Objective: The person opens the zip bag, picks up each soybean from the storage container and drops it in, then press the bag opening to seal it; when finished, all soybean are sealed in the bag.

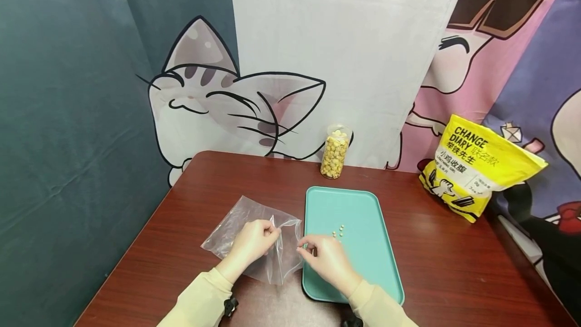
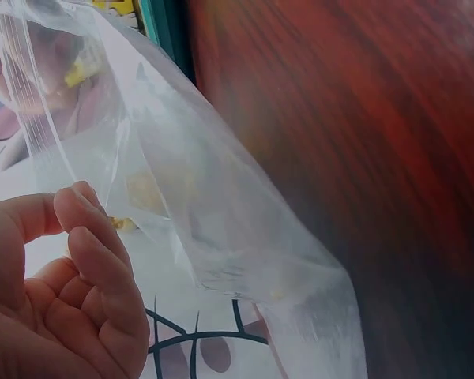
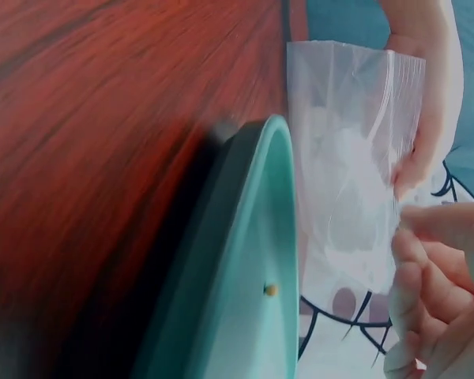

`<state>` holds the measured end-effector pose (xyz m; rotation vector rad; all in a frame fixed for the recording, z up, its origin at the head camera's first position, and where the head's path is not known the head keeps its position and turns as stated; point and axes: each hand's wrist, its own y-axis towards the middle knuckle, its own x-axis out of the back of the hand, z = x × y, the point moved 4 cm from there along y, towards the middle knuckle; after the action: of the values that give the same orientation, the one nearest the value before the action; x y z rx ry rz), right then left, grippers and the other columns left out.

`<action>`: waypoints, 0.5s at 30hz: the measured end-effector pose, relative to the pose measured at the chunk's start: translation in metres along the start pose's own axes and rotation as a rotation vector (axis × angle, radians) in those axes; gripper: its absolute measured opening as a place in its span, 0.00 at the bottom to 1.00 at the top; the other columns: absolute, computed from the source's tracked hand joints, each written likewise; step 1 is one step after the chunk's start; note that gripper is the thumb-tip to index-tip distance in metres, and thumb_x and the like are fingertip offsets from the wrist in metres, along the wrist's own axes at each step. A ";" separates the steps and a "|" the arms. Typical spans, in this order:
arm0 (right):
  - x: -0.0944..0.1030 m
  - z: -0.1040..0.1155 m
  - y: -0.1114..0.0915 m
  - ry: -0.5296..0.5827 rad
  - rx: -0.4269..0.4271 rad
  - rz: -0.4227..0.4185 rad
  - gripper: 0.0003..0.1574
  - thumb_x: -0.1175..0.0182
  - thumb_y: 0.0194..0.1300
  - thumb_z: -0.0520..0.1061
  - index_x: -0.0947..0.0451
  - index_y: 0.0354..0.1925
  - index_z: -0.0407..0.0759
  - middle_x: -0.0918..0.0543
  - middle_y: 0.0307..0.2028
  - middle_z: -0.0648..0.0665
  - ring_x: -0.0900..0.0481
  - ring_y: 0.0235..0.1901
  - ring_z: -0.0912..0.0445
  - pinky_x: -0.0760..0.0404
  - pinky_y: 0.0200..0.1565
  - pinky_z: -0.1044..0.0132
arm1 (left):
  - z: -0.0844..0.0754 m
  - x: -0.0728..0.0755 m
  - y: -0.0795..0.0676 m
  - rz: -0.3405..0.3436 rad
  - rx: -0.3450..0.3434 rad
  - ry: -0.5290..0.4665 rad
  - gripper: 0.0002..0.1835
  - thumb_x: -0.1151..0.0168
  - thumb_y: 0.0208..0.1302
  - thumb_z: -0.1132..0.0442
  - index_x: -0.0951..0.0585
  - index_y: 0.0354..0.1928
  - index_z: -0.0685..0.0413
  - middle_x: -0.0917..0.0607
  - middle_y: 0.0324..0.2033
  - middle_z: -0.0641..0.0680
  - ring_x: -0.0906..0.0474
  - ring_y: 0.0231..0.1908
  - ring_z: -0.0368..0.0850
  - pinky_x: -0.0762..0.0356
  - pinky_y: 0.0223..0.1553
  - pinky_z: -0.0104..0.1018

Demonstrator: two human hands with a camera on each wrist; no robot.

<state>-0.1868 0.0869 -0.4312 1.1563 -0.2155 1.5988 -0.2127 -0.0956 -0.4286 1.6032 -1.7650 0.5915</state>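
A clear plastic zip bag (image 1: 286,259) lies slanted over the table's left-centre, its right edge overlapping the tray's left rim. My left hand (image 1: 255,240) pinches the bag's upper side between thumb and forefinger. At the bag's right edge, my right hand (image 1: 328,259) pinches the film with thumb and fingertips. The right wrist view shows the ridged seal strip of the bag (image 3: 355,174) running between both hands. Several small pale kernels (image 1: 341,227) lie on the teal tray (image 1: 358,271), below and left of its middle.
A clear jar of popcorn (image 1: 334,158) stands at the table's back edge. To the right, a yellow printed pouch (image 1: 476,165) stands near the table's corner. A cartoon-printed cloth (image 1: 354,54) hangs behind the brown table (image 1: 436,261).
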 end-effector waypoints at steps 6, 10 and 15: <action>-0.011 0.008 0.004 -0.004 0.085 0.069 0.04 0.31 0.52 0.41 0.17 0.30 0.46 0.27 0.16 0.60 0.40 0.16 0.73 0.38 0.21 0.80 | -0.003 -0.001 0.000 0.007 -0.023 -0.007 0.16 0.40 0.60 0.56 0.27 0.15 0.46 0.30 0.06 0.39 0.32 0.09 0.33 0.37 0.14 0.31; -0.013 0.008 0.003 -0.011 0.100 0.047 0.05 0.30 0.51 0.41 0.16 0.31 0.46 0.27 0.16 0.60 0.39 0.16 0.73 0.37 0.24 0.78 | -0.004 0.001 0.001 0.001 -0.028 -0.016 0.16 0.40 0.60 0.57 0.26 0.15 0.45 0.29 0.05 0.39 0.32 0.08 0.32 0.36 0.14 0.31; -0.011 0.004 0.001 0.058 0.105 0.006 0.05 0.31 0.52 0.38 0.16 0.30 0.44 0.25 0.17 0.58 0.37 0.17 0.73 0.36 0.22 0.80 | -0.003 0.003 0.002 -0.011 -0.014 -0.025 0.16 0.40 0.61 0.58 0.26 0.15 0.45 0.30 0.05 0.39 0.32 0.08 0.33 0.36 0.14 0.32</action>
<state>-0.1858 0.0771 -0.4370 1.1888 -0.0983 1.6633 -0.2143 -0.0959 -0.4242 1.6163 -1.7730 0.5552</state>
